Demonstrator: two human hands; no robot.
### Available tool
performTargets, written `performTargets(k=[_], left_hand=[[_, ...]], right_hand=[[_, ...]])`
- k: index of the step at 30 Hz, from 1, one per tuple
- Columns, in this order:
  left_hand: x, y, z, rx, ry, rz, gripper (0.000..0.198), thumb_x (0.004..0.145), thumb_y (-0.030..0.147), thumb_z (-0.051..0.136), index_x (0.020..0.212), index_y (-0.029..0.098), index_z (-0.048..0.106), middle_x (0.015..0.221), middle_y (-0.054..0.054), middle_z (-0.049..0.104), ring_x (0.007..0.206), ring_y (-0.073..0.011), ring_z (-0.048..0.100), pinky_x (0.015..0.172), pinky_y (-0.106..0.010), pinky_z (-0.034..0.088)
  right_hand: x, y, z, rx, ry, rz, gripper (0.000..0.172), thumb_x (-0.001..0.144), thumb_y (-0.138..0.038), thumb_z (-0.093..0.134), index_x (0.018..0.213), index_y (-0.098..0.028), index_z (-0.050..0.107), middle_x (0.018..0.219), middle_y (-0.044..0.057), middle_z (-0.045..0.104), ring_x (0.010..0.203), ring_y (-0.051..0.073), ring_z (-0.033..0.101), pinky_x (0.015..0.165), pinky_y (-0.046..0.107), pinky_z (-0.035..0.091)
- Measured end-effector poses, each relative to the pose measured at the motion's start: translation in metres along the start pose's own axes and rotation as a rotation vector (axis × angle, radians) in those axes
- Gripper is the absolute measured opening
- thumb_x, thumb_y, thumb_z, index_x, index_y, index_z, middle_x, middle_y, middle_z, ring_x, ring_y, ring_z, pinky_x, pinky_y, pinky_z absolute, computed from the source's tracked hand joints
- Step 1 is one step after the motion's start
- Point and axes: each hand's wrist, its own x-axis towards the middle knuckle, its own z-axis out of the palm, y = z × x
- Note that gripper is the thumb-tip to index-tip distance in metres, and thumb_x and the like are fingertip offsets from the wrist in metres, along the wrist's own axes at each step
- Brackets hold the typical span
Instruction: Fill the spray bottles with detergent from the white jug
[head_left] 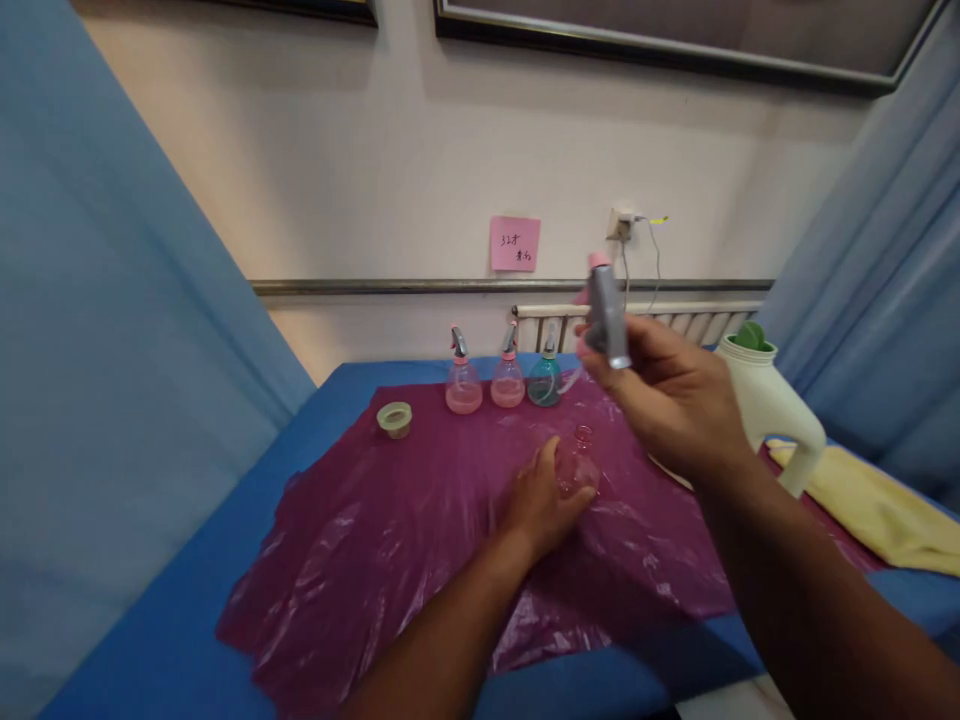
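My left hand (541, 500) is wrapped round a clear pinkish bottle (581, 468) with an uncovered neck, which stands on purple plastic sheeting. Up and to the right, my right hand (667, 385) grips a grey and pink spray trigger head (606, 315), lifted clear of the bottle; a pale tube appears to hang below it. Behind the bottle stand two spray bottles with pink liquid, one on the left (464, 388) and one in the middle (508, 382), and a teal spray bottle (545, 382). All three have their trigger heads on.
A pale green cap (395, 418) lies on the purple sheet (427, 510) at left. At right stand a large cream jug (765, 395) with something green in its mouth and a yellow cloth (877, 500). Blue curtains (150, 300) hang on both sides.
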Motion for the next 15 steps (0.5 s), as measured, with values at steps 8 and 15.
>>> performTargets(k=[8, 15], left_hand=[[0.001, -0.012, 0.004, 0.012, -0.011, 0.05, 0.092, 0.087, 0.047, 0.085, 0.167, 0.023, 0.045, 0.175, -0.015, 0.05, 0.161, -0.0382, 0.049, 0.134, -0.057, 0.038], [0.001, -0.009, 0.002, 0.01, -0.027, 0.041, 0.09, 0.09, 0.051, 0.083, 0.167, 0.024, 0.044, 0.174, -0.015, 0.05, 0.161, -0.038, 0.049, 0.134, -0.056, 0.038]], right_hand=[[-0.012, 0.031, -0.028, 0.065, 0.12, 0.202, 0.031, 0.095, -0.047, 0.085, 0.12, -0.028, 0.08, 0.112, 0.004, 0.083, 0.106, 0.024, 0.08, 0.102, 0.047, 0.067], [-0.023, 0.041, -0.022, 0.128, 0.088, 0.269, 0.036, 0.091, -0.05, 0.088, 0.118, -0.027, 0.081, 0.109, 0.004, 0.084, 0.102, 0.023, 0.079, 0.097, 0.044, 0.067]])
